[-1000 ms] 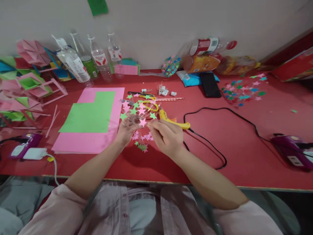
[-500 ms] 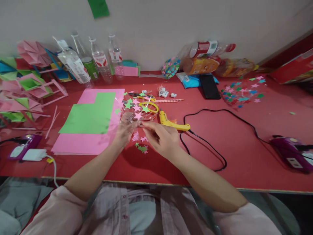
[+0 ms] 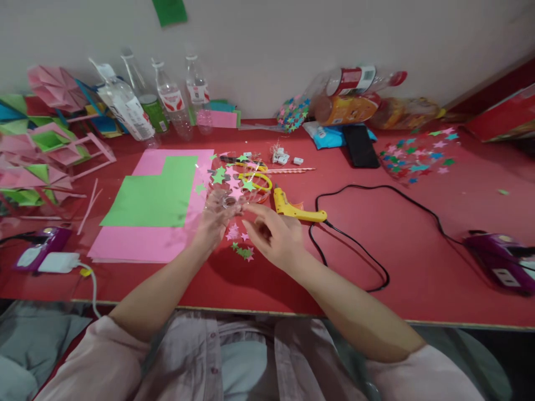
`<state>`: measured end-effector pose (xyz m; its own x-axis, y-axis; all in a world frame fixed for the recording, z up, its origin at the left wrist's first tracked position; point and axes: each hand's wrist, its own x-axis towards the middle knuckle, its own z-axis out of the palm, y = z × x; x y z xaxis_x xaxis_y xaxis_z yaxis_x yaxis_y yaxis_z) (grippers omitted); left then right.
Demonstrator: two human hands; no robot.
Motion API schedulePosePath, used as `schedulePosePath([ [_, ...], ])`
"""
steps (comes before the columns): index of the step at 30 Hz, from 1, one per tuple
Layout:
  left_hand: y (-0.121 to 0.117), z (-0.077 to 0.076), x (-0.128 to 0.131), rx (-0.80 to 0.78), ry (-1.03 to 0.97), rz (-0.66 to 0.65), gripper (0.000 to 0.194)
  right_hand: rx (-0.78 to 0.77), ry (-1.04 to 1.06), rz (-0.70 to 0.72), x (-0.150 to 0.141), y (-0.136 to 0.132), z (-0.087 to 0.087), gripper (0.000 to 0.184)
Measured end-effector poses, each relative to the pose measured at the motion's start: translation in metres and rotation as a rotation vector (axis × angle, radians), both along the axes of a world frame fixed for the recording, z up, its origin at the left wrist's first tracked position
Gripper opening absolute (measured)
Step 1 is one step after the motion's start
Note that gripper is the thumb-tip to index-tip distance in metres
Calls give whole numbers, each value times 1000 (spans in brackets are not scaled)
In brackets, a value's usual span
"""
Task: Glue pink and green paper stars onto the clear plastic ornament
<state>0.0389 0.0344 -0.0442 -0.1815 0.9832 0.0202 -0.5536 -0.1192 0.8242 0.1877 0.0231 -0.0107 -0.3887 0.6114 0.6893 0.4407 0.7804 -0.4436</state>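
A clear plastic bottle piece [image 3: 233, 181] dotted with green and pink paper stars sits in my left hand [image 3: 210, 225], whose fingers are closed round its lower end. My right hand [image 3: 279, 236] is beside it, index finger stretched to the piece near my left thumb. Its own thumb is apart from that finger, with nothing visible between them. Loose pink stars [image 3: 233, 231] and green stars [image 3: 242, 252] lie on the red table just below my hands. Behind the piece, yellow-handled scissors [image 3: 261, 179] are partly hidden. A yellow glue gun [image 3: 298, 209] lies close to my right hand.
Green paper [image 3: 154, 200] lies over pink sheets [image 3: 134, 245] at left. Clear bottles [image 3: 170, 100] stand along the wall; paper crafts [image 3: 50, 139] fill the far left. A black cord [image 3: 376, 186] runs to a purple power strip [image 3: 499, 259]. A phone [image 3: 360, 146] and star-covered plastic [image 3: 418, 156] lie behind.
My right index finger has straightened and shifted slightly, and its thumb is now further from it. My left hand still holds the starred plastic piece in nearly the same spot.
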Motion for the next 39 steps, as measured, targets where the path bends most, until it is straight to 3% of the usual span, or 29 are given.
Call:
schedulePosePath([
  [13,-3,1,0,-60,21,-35,39,88,-119,31,-2,5,-11,16],
  [17,-2,1,-2,4,40,-37,36,72,-152,34,-2,4,-10,19],
  [39,-1,0,-2,24,98,-26,32,76,103,19,6,-3,10,7],
])
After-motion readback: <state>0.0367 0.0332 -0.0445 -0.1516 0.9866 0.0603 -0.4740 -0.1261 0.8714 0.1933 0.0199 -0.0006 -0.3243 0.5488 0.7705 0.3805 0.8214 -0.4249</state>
